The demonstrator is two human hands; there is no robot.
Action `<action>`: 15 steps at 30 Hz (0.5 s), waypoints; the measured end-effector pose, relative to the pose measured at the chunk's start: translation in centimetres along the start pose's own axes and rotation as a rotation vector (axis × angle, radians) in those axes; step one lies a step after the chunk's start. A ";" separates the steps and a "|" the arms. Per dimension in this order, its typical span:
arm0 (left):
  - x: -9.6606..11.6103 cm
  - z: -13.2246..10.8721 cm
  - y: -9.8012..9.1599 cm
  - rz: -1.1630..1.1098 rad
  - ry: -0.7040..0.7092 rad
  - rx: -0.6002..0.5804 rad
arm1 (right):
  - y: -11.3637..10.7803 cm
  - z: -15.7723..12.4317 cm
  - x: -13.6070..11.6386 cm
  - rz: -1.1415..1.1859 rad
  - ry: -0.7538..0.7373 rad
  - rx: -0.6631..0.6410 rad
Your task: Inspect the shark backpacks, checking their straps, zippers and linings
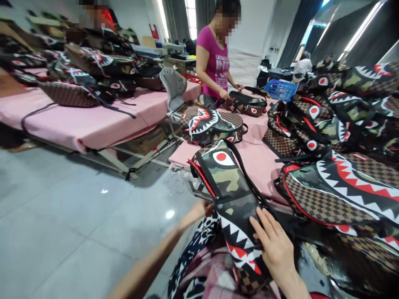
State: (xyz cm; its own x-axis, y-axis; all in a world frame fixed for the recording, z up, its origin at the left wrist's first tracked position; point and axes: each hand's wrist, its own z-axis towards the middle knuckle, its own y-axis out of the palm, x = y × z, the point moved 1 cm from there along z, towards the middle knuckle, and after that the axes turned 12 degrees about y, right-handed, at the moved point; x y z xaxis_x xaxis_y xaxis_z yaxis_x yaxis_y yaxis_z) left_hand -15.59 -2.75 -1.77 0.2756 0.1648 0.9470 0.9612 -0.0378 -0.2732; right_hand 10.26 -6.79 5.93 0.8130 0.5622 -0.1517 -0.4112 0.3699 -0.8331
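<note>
A camouflage backpack (229,182) with a shark mouth and a red-and-white eye leans from the pink table edge down onto my lap. My right hand (274,245) lies flat on its shark-teeth front, fingers stretched out. My left hand (201,209) reaches to the bag's left side by the red piping; its fingers curl against the edge and are partly hidden behind the bag. Another shark backpack (339,191) with brown checker panels lies just right of it on the table.
A pink-covered table (258,160) carries several more shark backpacks, piled high at right (343,108). A person in a magenta shirt (215,62) handles a bag at the far end. A second pink table (84,120) at left holds more bags. Grey tiled floor (62,216) lies between.
</note>
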 end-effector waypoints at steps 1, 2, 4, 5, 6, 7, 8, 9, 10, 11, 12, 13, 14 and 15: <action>0.7 -0.8 -1.4 0.029 -0.001 -0.026 | 0.3 -0.3 -0.1 -0.007 -0.005 -0.023; 1.6 -1.6 -2.5 0.071 0.021 -0.038 | 0.5 -0.5 0.0 -0.007 -0.007 -0.043; 3.7 -3.3 -3.6 0.225 0.175 0.010 | 0.8 -0.8 0.2 0.004 -0.007 -0.071; 4.8 -4.0 -3.6 0.327 0.293 0.062 | 0.9 -0.9 0.4 0.010 -0.003 -0.082; 5.7 -4.6 -3.3 0.436 0.421 0.114 | 1.0 -1.0 0.7 0.016 0.005 -0.089; 6.4 -4.9 -2.8 0.540 0.540 0.155 | 1.1 -1.0 0.9 0.021 0.012 -0.091; 6.9 -5.0 -2.2 0.623 0.632 0.171 | 1.2 -1.1 1.2 0.026 0.018 -0.092; 7.3 -4.9 -1.7 0.695 0.702 0.155 | 1.3 -1.1 1.4 0.031 0.023 -0.093; 7.4 -4.6 -1.3 0.758 0.751 0.117 | 1.5 -1.1 1.6 0.038 0.030 -0.099; 7.5 -4.2 -1.1 0.814 0.777 0.067 | 1.7 -1.2 1.9 0.047 0.040 -0.107; 7.6 -3.6 -1.0 0.863 0.786 0.009 | 2.0 -1.2 2.2 0.061 0.053 -0.120; 7.6 -3.0 -0.9 0.906 0.788 -0.052 | 2.4 -1.3 2.5 0.078 0.070 -0.135; 7.6 -2.4 -0.7 0.948 0.787 -0.110 | 2.8 -1.4 2.9 0.096 0.091 -0.154; 7.6 -1.8 -0.5 0.991 0.781 -0.165 | 3.3 -1.5 3.3 0.115 0.118 -0.173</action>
State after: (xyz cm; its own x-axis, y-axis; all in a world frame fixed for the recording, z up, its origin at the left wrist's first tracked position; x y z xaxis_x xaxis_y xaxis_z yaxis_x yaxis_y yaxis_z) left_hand -13.93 -3.22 5.84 0.7520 -0.6239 0.2126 0.3156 0.0576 -0.9472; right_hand 12.23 -4.80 1.82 0.8116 0.4993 -0.3033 -0.4353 0.1706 -0.8840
